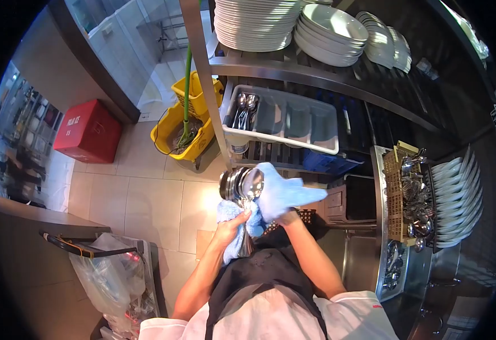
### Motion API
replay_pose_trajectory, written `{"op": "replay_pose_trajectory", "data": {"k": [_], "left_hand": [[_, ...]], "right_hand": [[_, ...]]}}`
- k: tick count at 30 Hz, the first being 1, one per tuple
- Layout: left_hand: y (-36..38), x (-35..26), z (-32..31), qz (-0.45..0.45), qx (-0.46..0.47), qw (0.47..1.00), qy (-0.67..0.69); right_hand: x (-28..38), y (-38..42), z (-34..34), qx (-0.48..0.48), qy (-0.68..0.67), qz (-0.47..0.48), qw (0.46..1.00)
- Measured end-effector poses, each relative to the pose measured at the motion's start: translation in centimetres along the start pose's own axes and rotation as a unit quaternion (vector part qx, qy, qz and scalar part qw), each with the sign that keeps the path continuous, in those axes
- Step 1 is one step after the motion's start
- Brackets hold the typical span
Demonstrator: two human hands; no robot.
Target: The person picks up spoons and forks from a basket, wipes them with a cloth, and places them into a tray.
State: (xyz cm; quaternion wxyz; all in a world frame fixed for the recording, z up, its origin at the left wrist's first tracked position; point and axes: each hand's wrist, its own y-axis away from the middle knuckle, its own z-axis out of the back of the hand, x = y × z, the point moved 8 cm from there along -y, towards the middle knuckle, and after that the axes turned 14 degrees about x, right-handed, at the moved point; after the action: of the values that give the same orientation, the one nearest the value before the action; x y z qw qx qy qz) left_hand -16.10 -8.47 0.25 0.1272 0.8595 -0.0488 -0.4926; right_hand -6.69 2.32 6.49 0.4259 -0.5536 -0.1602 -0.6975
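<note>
black apron (253,272) and white shirt (265,317) fill the foreground, with both forearms extended ahead. the left hand (230,231) has its grip closed about a bundle of steel spoons (252,184), thumb laid along the handles; the bowls point away from the body and the handles run back toward the apron. light-blue cloth (225,211) lies around the held handles. the right hand (287,217) is just beside the spoon bowls, largely hidden by a second expanse of blue cloth (285,192), blurred; the state of its grip cannot be told, nor whether both expanses form one cloth.

beyond the hands, a grey divided tray (282,140) rests on a metal rack (282,71), its leftmost compartment holding further spoons (245,110); stacked white plates (256,25) stand on the shelf above. to the right, a brown basket (394,198) of cutlery adjoins tilted white dishes (458,195). farther off at left, a yellow mop bucket (166,136) and a red box (92,133) stand on the tiled floor (151,198).
</note>
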Motion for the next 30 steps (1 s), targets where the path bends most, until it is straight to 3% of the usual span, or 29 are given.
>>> {"op": "replay_pose_trajectory", "data": {"k": [4, 6, 8, 9, 10, 12, 14, 16, 18, 20, 22, 25, 30], "left_hand": [[-1.6, 0.9, -0.8, 0.006, 0.039, 0.999, -0.037], [-2.5, 0.5, -0.7, -0.044, 0.022, 0.998, -0.047], [-2.7, 0.1, -0.5, -0.052, -0.011, 0.997, -0.058], [-3.1, -0.3, -0.3, -0.062, -0.014, 0.997, -0.054], [-3.3, -0.4, -0.1, -0.071, -0.020, 0.996, -0.047], [-4.6, 0.7, 0.6, -0.065, -0.073, 0.995, 0.005], [-6.2, 0.7, 1.2, -0.010, -0.167, 0.985, -0.053], [-8.7, 3.5, 3.2, 0.049, -0.206, 0.970, -0.118], [-11.2, 2.7, 1.6, -0.006, -0.200, 0.975, -0.093], [-12.4, 1.0, -0.7, 0.000, -0.206, 0.972, -0.110], [-13.2, 0.9, -2.1, 0.069, -0.236, 0.964, -0.102], [-14.7, 1.8, -2.4, 0.035, -0.237, 0.966, -0.097], [-16.6, 1.4, -2.3, -0.024, -0.229, 0.969, -0.095]], "right_hand": [[-5.7, -1.0, -2.4, -0.004, -0.298, -0.035, 0.954], [-7.3, -1.2, -2.9, 0.032, -0.390, -0.184, 0.901], [-5.3, -1.9, -0.2, 0.026, -0.387, -0.208, 0.898], [-9.2, -2.5, -0.9, 0.115, -0.420, -0.125, 0.891], [-16.3, -1.6, -1.2, 0.017, -0.587, -0.065, 0.807], [-15.1, -1.8, 0.3, 0.038, -0.664, -0.198, 0.720], [-23.7, -0.8, 2.1, -0.171, -0.727, -0.225, 0.626], [-29.8, -2.0, 2.2, -0.137, -0.718, -0.277, 0.623], [-33.2, -4.1, 3.9, -0.166, -0.700, -0.263, 0.643], [-32.1, -5.4, 5.7, -0.266, -0.700, -0.312, 0.585], [-38.7, -4.7, 6.8, -0.348, -0.632, -0.333, 0.607], [-41.6, -4.9, 8.1, -0.320, -0.635, -0.389, 0.586], [-42.2, -4.2, 11.1, -0.283, -0.629, -0.379, 0.617]]}}
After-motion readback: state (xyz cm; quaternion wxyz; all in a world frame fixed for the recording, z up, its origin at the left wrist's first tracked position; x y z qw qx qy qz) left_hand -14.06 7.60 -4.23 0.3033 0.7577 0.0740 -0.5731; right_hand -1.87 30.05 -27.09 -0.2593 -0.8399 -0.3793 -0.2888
